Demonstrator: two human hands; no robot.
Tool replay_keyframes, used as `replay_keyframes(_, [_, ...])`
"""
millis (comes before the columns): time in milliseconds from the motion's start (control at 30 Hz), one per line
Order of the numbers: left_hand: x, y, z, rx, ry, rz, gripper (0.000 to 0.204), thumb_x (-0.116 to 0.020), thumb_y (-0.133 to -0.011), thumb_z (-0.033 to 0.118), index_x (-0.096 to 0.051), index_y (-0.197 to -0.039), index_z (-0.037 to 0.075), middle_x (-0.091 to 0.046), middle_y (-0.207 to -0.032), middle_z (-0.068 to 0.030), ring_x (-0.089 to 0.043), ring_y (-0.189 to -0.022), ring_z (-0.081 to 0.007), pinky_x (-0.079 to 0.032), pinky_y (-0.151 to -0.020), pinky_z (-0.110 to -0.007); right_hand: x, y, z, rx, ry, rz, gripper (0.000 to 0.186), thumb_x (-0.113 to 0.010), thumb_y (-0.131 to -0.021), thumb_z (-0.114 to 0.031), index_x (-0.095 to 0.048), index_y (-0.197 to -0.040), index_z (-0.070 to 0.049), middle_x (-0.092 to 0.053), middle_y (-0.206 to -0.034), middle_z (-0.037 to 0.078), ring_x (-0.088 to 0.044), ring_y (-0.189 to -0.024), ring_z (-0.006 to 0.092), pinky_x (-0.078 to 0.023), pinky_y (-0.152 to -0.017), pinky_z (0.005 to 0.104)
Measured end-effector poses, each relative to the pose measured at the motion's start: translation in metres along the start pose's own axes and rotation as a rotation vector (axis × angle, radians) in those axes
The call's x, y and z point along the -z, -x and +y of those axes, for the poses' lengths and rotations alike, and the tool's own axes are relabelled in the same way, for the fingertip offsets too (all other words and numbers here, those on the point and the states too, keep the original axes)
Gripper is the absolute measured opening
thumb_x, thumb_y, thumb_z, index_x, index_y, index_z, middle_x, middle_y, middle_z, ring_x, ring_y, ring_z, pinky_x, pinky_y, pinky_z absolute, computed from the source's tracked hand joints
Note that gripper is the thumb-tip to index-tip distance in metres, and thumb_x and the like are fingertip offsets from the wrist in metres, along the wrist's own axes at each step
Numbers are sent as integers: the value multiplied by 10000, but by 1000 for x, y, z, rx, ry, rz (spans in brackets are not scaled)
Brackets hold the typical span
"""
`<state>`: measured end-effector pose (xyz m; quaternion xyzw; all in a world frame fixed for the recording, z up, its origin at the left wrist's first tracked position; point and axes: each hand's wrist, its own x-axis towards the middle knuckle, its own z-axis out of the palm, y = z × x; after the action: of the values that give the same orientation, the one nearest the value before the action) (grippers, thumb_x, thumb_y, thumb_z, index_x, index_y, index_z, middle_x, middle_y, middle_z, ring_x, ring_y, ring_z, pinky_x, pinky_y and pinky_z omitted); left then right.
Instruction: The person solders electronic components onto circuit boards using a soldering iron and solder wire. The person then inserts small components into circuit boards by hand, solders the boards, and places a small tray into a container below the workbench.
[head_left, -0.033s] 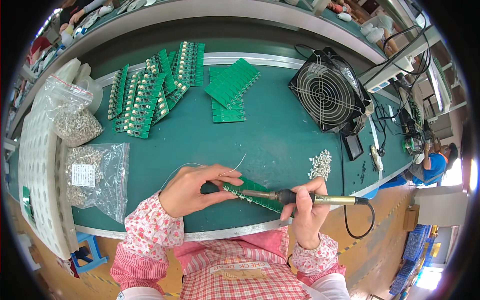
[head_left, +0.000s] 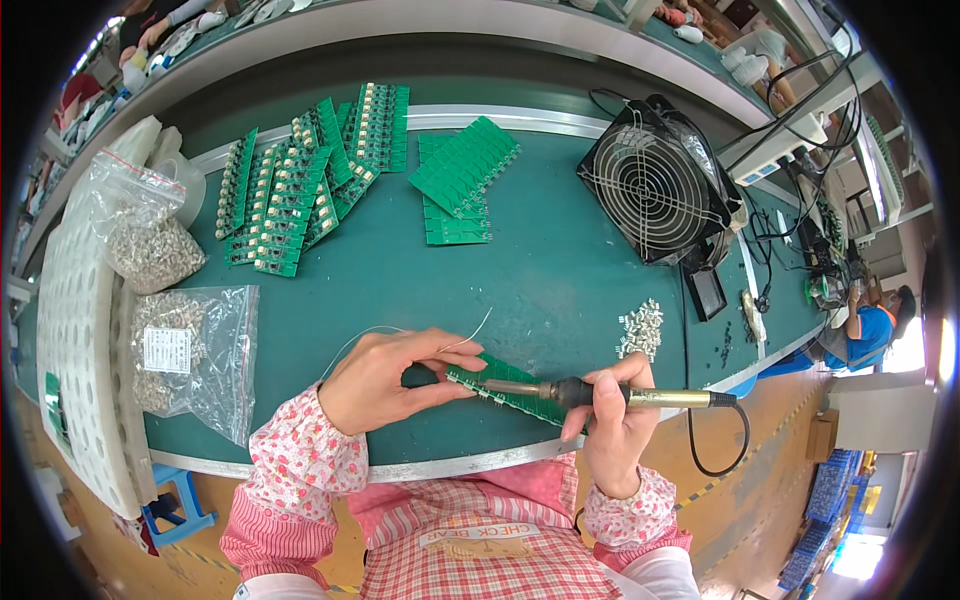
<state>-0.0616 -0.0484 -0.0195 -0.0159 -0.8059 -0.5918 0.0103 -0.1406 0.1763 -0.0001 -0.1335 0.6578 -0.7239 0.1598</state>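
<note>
Presently | left hand [head_left: 390,382] pinching circuit board [head_left: 493,368] | right hand [head_left: 617,430] gripping soldering iron [head_left: 665,399] across it | bags [head_left: 212,370] leftward; fan [head_left: 652,182] beyond

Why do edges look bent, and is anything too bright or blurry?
Head view: the fisheye lens bows the table's front edge; head view: a bright lower-right patch is washed out; head view: left hand and right hand look fairly sharp.

Board stacks [head_left: 465,170] behind held board [head_left: 502,370], bags [head_left: 200,345] left, fan [head_left: 650,180] back right
</note>
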Motion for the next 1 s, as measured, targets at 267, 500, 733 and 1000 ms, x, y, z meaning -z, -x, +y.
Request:
replay_keyframes(267, [0, 1, 1, -17, 4, 1, 393, -715, -760, 7, -589, -1132, 6, -679, -1031, -116, -669, -924, -199, -529, -815, -289, -1, -3, -1, -83, -35, 6, 159, -513, -940, -128, -426, -876, -11, -546, -676, 85, -535, -428, 127, -428, -407, 242])
replay_keyframes(500, [1, 2, -1, -14, 4, -11, 412, -710, -763, 0, -574, -1152, 11, -678, -1036, -119, -670, -923, -203, -528, -815, -291, -2, -2, 0, -75, -50, 17, 160, -516, -937, -119, -426, -864, -9, -544, -668, 90, -551, -437, 138, -434, -409, 244])
replay_keyframes(733, [1, -1, 1, -36, -2, -5, 405, -707, -762, -9, -577, -1145, 7, -679, -1031, -119, -672, -909, -201, -528, -810, -289, 2, 1, 0, -32, -44, 23, 154, -507, -940, -124, -430, -876, -7, -543, -672, 87, -554, -445, 141, -439, -417, 241])
replay_keyframes(1000, [-2, -4, 10, -45, -14, 18, 386, -710, -743, 4, -597, -1112, -1, -690, -999, -93, -663, -896, -162, -518, -778, -262, 76, -36, -9, 373, 172, 511, 185, -484, -959, -191, -474, -920, -11, -524, -610, 49, -514, -472, 105, -402, -453, 202])
